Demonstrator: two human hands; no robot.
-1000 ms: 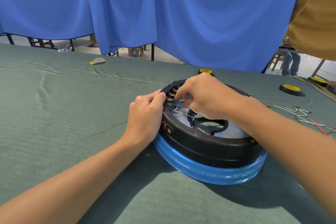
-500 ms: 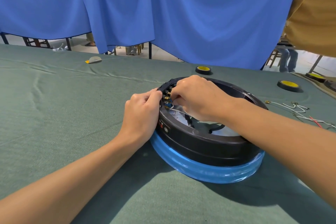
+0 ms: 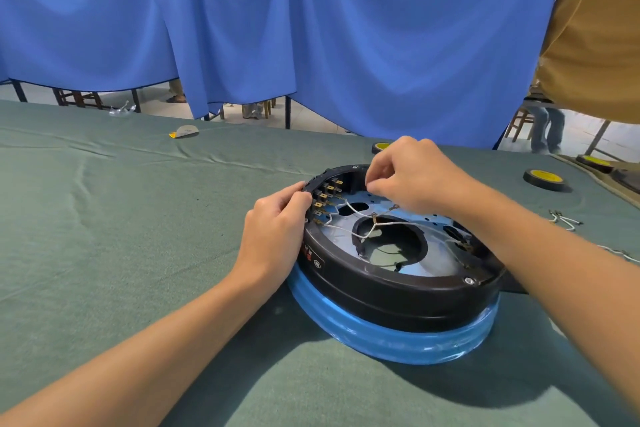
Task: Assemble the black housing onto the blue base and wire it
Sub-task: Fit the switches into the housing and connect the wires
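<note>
Two hands at the terminal row, wiring half done

Low and right of centre, the glossy blue base [image 3: 391, 336] sat on wrinkled green cloth [image 3: 104, 218], the smooth black housing [image 3: 398, 295] ring already seated on it. The left hand [image 3: 273, 236] gripped the housing's rim beside the brass terminals [image 3: 327, 189]. The right hand [image 3: 412, 180], fingers curled, pinched what looked like a thin white wire [image 3: 348, 206] end above them. I reckoned that springy lead could slip the pinch or land on the wrong tab, and a hard tug might bend one. Beyond lay yellow-topped rolls [image 3: 543, 178] and a soft blue curtain [image 3: 311, 28].
</note>
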